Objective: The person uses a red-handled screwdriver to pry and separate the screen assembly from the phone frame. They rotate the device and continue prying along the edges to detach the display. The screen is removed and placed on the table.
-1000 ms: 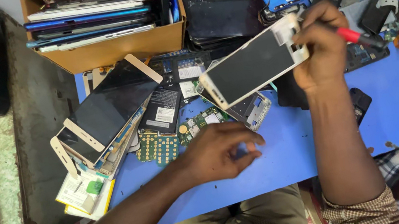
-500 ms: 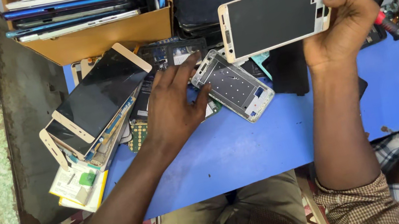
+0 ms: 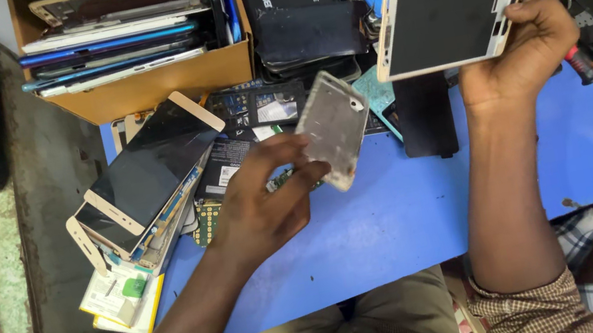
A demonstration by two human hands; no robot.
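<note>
Gripping white phone screen (image 3: 445, 20) in right hand (image 3: 528, 48), left hand (image 3: 263, 205) pinching silver frame (image 3: 335, 129), cluttered blue table (image 3: 404, 221)

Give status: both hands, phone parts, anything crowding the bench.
Left hand holds silver phone frame in its fingers, lifted. Right hand grips white-bezel screen panel, raised. Stacked screens lie left on blue table.

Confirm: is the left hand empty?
No, the left hand holds a silver phone frame lifted above the blue table.
</note>
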